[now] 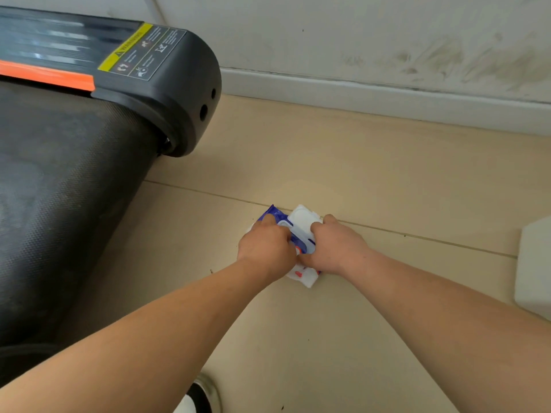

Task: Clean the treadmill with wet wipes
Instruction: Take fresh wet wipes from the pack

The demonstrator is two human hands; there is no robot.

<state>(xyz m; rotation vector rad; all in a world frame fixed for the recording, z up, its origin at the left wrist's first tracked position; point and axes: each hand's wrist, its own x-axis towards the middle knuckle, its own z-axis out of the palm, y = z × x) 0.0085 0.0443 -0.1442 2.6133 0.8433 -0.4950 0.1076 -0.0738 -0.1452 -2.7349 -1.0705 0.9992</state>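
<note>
While the wet wipes pack lies on the floor near the treadmill, the left hand clamps its grip round the pack and the right hand pinches its white lid.

The left forearm and the right forearm are bare, and so are the left hand and the right hand. Low in view one shoe shows, black and white with a rounded grey toe.
</note>
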